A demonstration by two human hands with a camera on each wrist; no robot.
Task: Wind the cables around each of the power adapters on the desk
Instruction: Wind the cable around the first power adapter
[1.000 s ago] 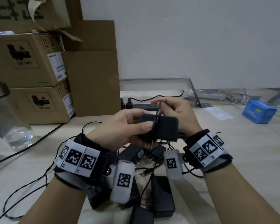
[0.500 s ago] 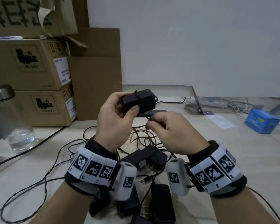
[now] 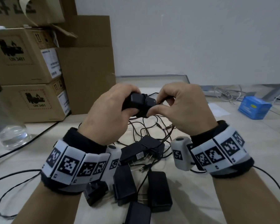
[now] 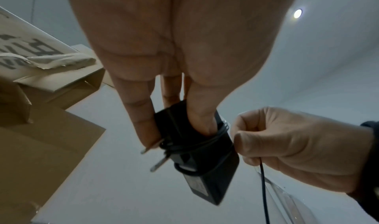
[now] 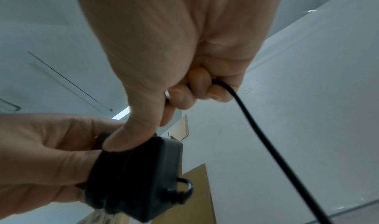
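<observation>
My left hand (image 3: 120,109) grips a black power adapter (image 3: 140,103) in the air above the desk, thumb and fingers clamped on its body (image 4: 203,162). A few turns of its thin black cable (image 4: 197,146) lie wound around it, beside the two metal prongs (image 4: 157,163). My right hand (image 3: 176,107) sits close at the adapter's right end, its thumb touching the adapter (image 5: 143,175). Its curled fingers hold the loose cable (image 5: 256,128), which trails down. Several more black adapters (image 3: 158,189) lie on the desk below my wrists among tangled cables (image 3: 149,128).
Stacked cardboard boxes (image 3: 31,65) stand at the left. A glass jar (image 3: 8,126) is at the left edge. A blue box (image 3: 254,106) sits at the far right beside white cables. Loose black cables (image 3: 10,177) loop across the left of the desk (image 3: 233,151).
The adapter was turned in my left hand and sits lower and further right now. My right hand rose from below the adapter to its right end, carrying the cable around it.
</observation>
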